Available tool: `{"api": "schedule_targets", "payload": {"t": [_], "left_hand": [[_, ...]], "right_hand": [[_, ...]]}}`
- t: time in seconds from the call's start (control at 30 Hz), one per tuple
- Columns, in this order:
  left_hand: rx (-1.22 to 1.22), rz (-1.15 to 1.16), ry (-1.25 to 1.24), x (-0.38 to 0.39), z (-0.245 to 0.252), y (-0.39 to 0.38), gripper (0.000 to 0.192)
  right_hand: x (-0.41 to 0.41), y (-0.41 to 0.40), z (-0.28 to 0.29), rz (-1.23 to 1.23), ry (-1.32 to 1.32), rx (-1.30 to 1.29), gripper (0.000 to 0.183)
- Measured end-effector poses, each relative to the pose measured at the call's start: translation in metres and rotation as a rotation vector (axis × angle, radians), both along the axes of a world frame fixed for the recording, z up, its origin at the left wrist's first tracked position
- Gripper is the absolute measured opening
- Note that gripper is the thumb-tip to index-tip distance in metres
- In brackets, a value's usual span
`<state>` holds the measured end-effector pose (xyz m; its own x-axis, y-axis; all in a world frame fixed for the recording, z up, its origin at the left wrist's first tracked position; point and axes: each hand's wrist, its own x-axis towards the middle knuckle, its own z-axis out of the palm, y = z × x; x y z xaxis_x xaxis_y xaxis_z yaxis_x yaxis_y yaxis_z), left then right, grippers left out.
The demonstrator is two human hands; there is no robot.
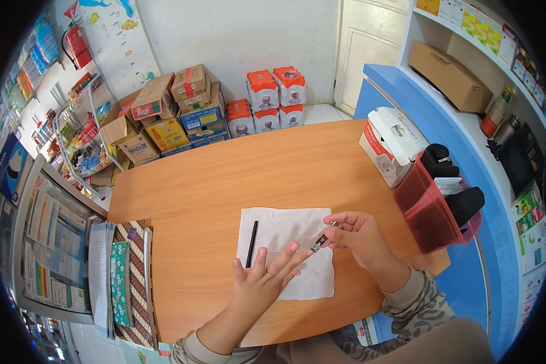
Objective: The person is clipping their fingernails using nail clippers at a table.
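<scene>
My right hand [357,239] holds a metal nail clipper [319,242] between thumb and fingers. The clipper's jaws are at the tip of one finger of my left hand [266,277]. The left hand is spread palm down, holds nothing, and wears a thin ring. Both hands are above a white cloth [295,223] laid flat on the wooden table [255,168]. A slim black stick, perhaps a pen or file, [252,243] lies on the cloth's left side, beyond my left hand.
Notebooks and papers [132,282] are stacked at the table's left edge beside a glass display case [54,245]. A white box [386,145] and a red plastic bin [427,214] with black pouches stand at the right. Cartons [166,134] and bottle packs [264,91] are beyond the table.
</scene>
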<state>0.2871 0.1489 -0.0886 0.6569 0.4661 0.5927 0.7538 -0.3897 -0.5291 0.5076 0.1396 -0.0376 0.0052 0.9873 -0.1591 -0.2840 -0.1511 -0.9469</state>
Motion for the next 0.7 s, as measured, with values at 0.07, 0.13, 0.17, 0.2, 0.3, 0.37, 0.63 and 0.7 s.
{"api": "schedule_targets", "payload": {"t": [0.07, 0.13, 0.17, 0.2, 0.3, 0.37, 0.63, 0.7], "left_hand": [[-0.007, 0.0, 0.002, 0.0, 0.0, -0.001, 0.067], [-0.013, 0.001, 0.005, 0.0, 0.0, -0.001, 0.067], [-0.018, -0.003, -0.002, 0.0, -0.001, -0.001, 0.068], [-0.022, -0.007, -0.009, 0.0, -0.002, -0.001, 0.069], [-0.033, -0.009, -0.019, 0.0, -0.002, -0.001, 0.07], [-0.038, -0.014, -0.026, 0.0, -0.003, -0.001, 0.071], [-0.067, -0.027, -0.032, -0.001, -0.005, 0.0, 0.073], [-0.079, -0.028, -0.029, -0.001, -0.007, -0.001, 0.074]], "right_hand": [[-0.001, 0.0, 0.001, 0.002, 0.005, 0.005, 0.027], [-0.003, -0.001, 0.004, -0.028, -0.011, -0.003, 0.029], [-0.003, -0.001, 0.004, -0.027, -0.011, -0.004, 0.029], [-0.003, -0.001, 0.003, -0.028, -0.01, -0.005, 0.029], [-0.002, 0.0, -0.003, -0.029, -0.018, 0.015, 0.028], [-0.001, 0.001, -0.005, -0.029, -0.027, 0.036, 0.027], [-0.004, 0.003, -0.009, -0.004, -0.078, 0.033, 0.029], [-0.005, 0.004, -0.012, -0.015, -0.087, 0.038, 0.029]]}}
